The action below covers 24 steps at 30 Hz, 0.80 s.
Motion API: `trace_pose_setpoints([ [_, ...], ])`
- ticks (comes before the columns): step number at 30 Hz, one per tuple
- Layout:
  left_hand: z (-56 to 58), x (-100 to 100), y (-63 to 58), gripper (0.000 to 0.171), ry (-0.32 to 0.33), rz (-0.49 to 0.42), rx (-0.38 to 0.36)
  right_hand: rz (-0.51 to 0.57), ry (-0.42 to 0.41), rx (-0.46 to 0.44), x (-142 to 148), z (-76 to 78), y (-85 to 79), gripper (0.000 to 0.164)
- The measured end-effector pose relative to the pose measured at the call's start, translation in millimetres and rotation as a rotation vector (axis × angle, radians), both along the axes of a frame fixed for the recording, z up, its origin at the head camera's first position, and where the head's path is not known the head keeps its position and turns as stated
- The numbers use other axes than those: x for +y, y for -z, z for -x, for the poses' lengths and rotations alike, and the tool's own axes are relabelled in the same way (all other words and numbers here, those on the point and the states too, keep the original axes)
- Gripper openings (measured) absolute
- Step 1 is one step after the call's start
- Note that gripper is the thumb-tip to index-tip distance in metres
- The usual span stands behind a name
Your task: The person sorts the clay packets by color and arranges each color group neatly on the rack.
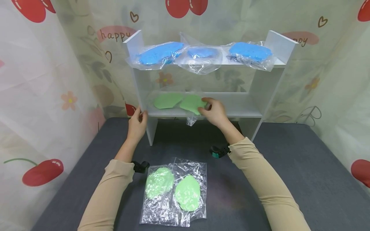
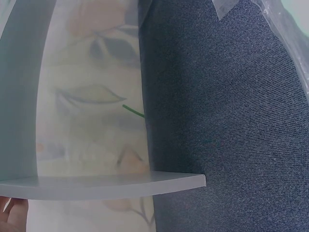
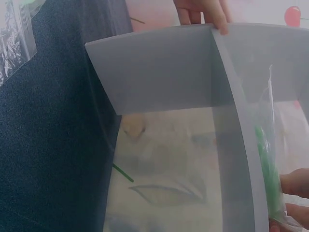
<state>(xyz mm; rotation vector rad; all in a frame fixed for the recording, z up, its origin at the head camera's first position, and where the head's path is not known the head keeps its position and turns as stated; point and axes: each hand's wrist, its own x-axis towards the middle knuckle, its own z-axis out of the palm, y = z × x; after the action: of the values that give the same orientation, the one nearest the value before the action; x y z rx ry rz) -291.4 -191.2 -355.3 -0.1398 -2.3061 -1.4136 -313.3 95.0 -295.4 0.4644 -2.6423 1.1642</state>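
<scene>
My right hand (image 1: 214, 112) pinches the right edge of a clear bag with a flat light-green piece (image 1: 192, 103) in it, on the lower board of a white shelf unit (image 1: 240, 104). The right wrist view has this bagged green piece (image 3: 270, 179) on edge, thumb and fingers at its side. Beside it on the same board lies another bagged green piece (image 1: 167, 100). At the unit's left side panel, my left hand (image 1: 136, 125) holds the edge; the right wrist view gives that hand (image 3: 205, 10) with one fingertip over the front edge.
Three clear bags with blue pieces (image 1: 162, 53) lie on the top board, some overhanging its front. Two more bagged green pieces (image 1: 188, 193) lie on the dark table (image 1: 289, 179) between my forearms. Printed curtains (image 1: 69, 64) enclose the back and sides.
</scene>
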Motion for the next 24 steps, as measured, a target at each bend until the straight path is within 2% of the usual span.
trace_pose_setpoints([
  [9,0.3,0.0,0.1,0.048,0.004,-0.002,-0.003,-0.042,0.014,-0.032,-5.7,1.0,-0.1,0.045],
  [24,0.1,-0.4,0.4,0.048,0.007,-0.014,-0.003,-0.053,0.024,0.0,-7.5,4.5,1.4,0.041],
])
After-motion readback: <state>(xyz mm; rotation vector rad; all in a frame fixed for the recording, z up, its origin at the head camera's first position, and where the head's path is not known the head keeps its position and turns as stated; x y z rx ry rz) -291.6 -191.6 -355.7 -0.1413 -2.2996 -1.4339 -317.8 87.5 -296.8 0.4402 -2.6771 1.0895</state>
